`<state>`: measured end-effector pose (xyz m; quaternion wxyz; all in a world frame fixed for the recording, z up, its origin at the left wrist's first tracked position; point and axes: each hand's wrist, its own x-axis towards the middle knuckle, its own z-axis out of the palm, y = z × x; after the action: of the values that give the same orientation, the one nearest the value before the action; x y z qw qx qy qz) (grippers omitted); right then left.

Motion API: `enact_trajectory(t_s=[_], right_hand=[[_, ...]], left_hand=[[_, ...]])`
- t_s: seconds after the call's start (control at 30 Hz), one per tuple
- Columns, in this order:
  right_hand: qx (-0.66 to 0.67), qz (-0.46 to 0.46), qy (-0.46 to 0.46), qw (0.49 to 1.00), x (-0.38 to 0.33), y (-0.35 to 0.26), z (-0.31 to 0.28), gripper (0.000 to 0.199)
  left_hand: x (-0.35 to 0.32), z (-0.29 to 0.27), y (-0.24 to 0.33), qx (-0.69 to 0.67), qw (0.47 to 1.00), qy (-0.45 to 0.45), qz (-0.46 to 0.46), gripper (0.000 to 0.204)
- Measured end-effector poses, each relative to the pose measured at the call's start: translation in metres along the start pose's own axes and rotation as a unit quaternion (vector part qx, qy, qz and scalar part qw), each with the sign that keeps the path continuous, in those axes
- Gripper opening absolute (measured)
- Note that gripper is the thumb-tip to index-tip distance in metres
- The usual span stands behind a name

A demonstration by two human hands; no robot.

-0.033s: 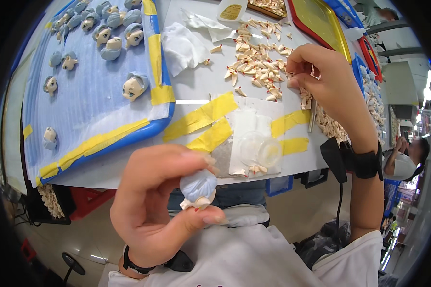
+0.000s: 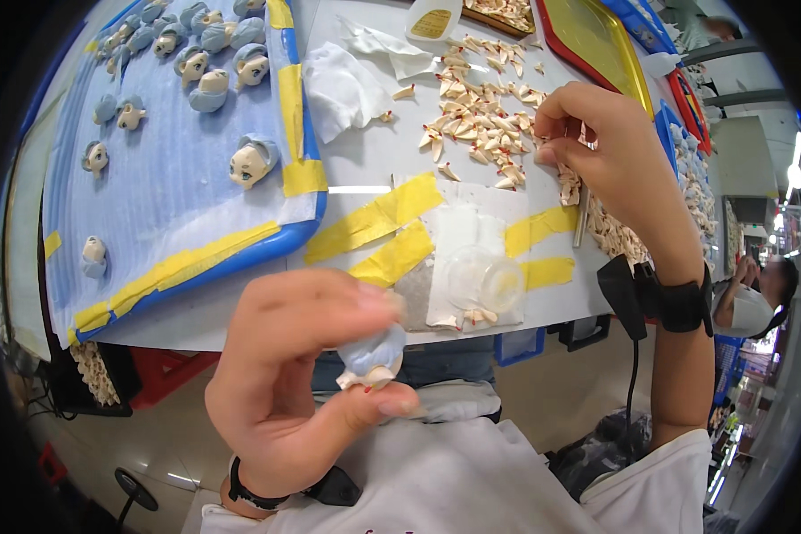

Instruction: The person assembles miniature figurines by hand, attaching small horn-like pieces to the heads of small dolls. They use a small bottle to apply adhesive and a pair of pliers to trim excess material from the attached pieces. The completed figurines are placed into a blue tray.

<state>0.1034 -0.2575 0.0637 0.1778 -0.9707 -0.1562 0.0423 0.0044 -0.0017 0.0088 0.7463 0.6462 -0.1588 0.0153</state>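
A small blue-haired doll head (image 2: 371,356) is pinched between the thumb and fingers of the left hand (image 2: 303,383), low in the frame's centre. It looks light, rigid and paint-delicate, best gripped by its sides. The right hand (image 2: 610,151), upper right, is closed on a thin tool (image 2: 582,214) beside the scattered small pieces (image 2: 476,120).

White bottle (image 2: 433,20) with yellow label, top centre.

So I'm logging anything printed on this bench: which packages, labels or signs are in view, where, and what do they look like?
Bottle label: far edge of the table, top centre; yellow patch on a white plastic bottle.
Tape strips: middle of the table; plain yellow, unprinted.
No signs or screens can be made out.
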Motion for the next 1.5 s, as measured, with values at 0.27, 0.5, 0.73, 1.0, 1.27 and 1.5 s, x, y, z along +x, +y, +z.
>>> enact_trajectory(t_s=[0.27, 0.5, 0.73, 1.0, 1.27, 1.5], right_hand=[[-0.066, -0.114, 0.05, 0.99, -0.008, -0.001, 0.008, 0.009], [-0.087, -0.161, 0.064, 0.981, -0.011, -0.003, 0.013, 0.007], [-0.066, -0.132, 0.11, 0.983, -0.019, 0.003, 0.009, 0.013], [0.22, 0.05, 0.122, 0.967, -0.052, -0.016, -0.006, 0.017], [0.306, 0.07, 0.141, 0.939, -0.092, -0.018, -0.004, 0.007], [0.335, 0.106, 0.22, 0.91, -0.1, -0.051, 0.006, 0.012]], left_hand=[[0.001, 0.007, -0.002, -0.048, 0.998, -0.029, 0.001, 0.051], [-0.003, 0.012, 0.006, -0.106, 0.993, -0.028, -0.042, 0.052], [-0.009, 0.013, 0.006, -0.183, 0.978, 0.003, -0.096, 0.055], [-0.003, 0.001, 0.007, 0.12, 0.985, -0.072, 0.103, 0.044], [-0.001, 0.006, 0.012, 0.167, 0.973, -0.062, 0.144, 0.042], [-0.003, 0.011, 0.005, -0.044, 0.997, -0.038, 0.054, 0.049]])
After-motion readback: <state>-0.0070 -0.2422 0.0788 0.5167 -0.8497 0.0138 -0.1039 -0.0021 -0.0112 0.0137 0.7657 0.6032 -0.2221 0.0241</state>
